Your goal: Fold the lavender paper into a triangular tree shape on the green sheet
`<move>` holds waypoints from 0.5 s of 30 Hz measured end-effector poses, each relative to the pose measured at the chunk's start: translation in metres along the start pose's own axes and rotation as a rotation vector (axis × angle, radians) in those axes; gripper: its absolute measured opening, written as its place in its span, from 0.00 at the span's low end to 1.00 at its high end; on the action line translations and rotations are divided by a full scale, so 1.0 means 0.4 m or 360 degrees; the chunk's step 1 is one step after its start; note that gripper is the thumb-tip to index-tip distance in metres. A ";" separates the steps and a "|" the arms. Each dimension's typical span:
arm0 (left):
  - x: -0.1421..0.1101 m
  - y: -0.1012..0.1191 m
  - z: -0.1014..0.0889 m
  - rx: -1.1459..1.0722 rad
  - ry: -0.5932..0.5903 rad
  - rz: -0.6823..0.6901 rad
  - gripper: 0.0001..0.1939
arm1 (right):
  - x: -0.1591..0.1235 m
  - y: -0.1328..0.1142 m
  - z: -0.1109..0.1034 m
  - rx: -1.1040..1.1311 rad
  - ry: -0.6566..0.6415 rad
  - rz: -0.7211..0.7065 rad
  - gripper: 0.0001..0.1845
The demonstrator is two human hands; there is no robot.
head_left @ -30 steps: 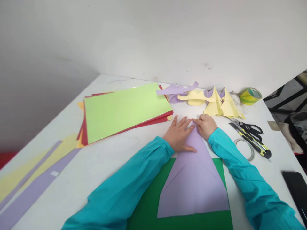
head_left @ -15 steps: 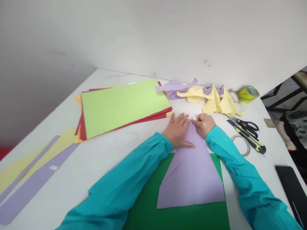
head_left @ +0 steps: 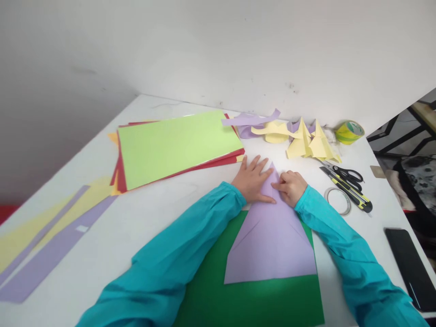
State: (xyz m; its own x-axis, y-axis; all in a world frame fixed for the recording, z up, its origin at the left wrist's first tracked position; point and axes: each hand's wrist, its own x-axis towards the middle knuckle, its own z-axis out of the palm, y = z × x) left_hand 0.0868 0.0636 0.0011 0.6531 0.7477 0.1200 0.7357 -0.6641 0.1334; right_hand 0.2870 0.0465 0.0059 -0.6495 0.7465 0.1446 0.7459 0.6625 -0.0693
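Observation:
A purple paper [head_left: 271, 247], folded to a narrow point at its far end, lies on a green sheet [head_left: 250, 299]. Its tip reaches past the green sheet onto the white table. My left hand [head_left: 254, 180] rests flat with fingers spread on the paper's upper left side. Curled up, my right hand [head_left: 289, 187] presses a fingertip on the paper along the middle crease, just below the tip. Nothing shows inside its folded fingers.
A light green sheet [head_left: 180, 150] tops a stack of red and orange paper. Folded yellow cones [head_left: 308, 141] and tape [head_left: 349, 132] stand by the wall. At right lie scissors [head_left: 347, 176], a cutter [head_left: 347, 190], a tape ring [head_left: 338, 201], a phone [head_left: 410, 268]; purple strips [head_left: 57, 256] lie left.
My right hand has slid from the paper's tip a little way down the crease toward me. My left hand stays on the paper, its fingers spread wider. The view has shifted slightly.

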 end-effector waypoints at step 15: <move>0.002 -0.001 0.006 0.0074 0.0047 0.0056 0.50 | 0.001 0.005 -0.045 0.0168 -0.0303 -0.0366 0.17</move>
State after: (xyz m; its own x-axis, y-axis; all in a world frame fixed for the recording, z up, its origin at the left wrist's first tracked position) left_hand 0.0872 0.0645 -0.0012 0.6737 0.7229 0.1531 0.7202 -0.6888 0.0829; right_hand 0.2909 0.0468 0.0236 -0.8229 0.5679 -0.0182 0.5631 0.8108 -0.1597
